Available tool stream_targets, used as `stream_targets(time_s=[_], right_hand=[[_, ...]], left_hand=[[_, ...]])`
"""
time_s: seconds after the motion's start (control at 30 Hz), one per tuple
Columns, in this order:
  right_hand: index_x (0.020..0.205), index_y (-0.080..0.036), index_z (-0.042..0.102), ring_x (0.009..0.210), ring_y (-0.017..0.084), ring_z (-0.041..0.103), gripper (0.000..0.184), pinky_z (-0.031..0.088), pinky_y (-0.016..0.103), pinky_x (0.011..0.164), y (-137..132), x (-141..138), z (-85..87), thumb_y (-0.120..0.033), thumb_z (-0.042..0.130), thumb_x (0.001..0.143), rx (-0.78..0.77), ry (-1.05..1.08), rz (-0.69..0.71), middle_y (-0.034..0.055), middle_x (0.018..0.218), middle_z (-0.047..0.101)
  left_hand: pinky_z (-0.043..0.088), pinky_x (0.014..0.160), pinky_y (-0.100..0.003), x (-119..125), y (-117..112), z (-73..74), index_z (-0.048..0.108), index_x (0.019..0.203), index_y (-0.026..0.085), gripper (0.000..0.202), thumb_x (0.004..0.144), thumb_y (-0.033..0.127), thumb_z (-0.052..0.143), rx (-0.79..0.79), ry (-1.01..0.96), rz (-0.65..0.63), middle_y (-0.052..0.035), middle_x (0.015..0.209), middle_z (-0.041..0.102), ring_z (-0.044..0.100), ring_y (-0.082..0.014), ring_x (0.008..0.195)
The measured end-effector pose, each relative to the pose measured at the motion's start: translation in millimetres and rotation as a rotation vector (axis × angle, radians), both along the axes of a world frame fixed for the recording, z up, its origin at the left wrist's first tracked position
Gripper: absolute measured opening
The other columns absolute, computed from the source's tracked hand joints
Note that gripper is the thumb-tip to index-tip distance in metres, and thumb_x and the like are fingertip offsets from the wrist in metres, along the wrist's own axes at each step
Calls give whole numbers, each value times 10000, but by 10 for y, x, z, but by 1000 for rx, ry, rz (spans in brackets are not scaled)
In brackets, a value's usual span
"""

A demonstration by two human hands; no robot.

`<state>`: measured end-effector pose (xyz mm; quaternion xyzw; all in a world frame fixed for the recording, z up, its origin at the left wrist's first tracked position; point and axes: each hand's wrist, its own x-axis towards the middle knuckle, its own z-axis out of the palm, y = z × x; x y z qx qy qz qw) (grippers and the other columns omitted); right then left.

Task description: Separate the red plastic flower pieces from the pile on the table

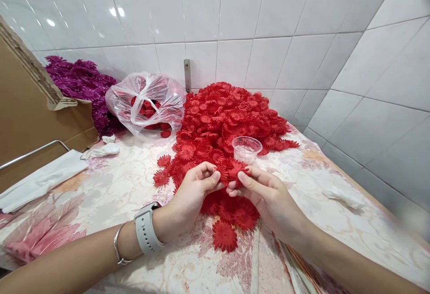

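Both hands meet over the table, pinching red fabric flowers with jagged petals. My right hand [265,191] is closed, thumb on top, on a red flower [237,171]. My left hand [198,184] is closed too, its thumb and forefinger gripping the petals on the left side; whether that is a second flower layered with the first I cannot tell. Just beyond the fingers stands a clear plastic cup [247,150]; its contents are hard to make out. A large heap of red flowers [228,114] rises behind it, and several loose flowers [224,235] lie below my hands.
A tied clear plastic bag [148,105] with red flowers sits left of the heap. Behind it is a purple flower pile [82,83], beside a cardboard box [36,101]. White paper [43,177] lies at left, crumpled plastic [344,197] at right. Thin strips [298,267] lie near the front edge.
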<state>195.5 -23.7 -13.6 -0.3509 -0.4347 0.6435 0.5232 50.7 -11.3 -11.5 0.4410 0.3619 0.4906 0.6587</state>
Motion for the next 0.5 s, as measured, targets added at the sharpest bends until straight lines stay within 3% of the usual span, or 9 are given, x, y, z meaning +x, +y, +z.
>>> stream_targets(time_s=[0.23, 0.37, 0.43, 0.5], right_hand=[[687, -161, 597, 753, 117, 592, 114, 499, 277, 787, 3, -10, -14, -242, 667, 728, -38, 171, 27, -8, 727, 601], [774, -172, 594, 838, 150, 615, 109, 480, 313, 851, 32, 24, 31, -266, 639, 745, -22, 170, -37, 24, 810, 650], [806, -172, 578, 813, 160, 623, 148, 485, 326, 830, 44, 44, 56, -297, 630, 747, -11, 100, -43, 39, 811, 660], [822, -172, 555, 739, 153, 620, 182, 500, 319, 754, 42, 53, 75, -330, 617, 755, -2, -8, -6, 43, 789, 655]], left_hand=[[454, 717, -220, -1, -2, 22, 487, 647, 155, 191, 658, 183, 676, -55, -86, -2, 49, 645, 486, 522, -67, 621], [459, 844, -271, -47, 58, 22, 430, 661, 170, 182, 719, 139, 600, -48, -128, 78, 28, 701, 517, 599, -109, 769], [475, 833, -310, -93, 110, 41, 414, 693, 180, 166, 756, 179, 567, 46, -53, 119, 21, 725, 517, 614, -140, 804], [489, 786, -338, -149, 161, 79, 430, 764, 192, 133, 778, 234, 554, 241, 135, 184, 15, 771, 521, 611, -159, 796]])
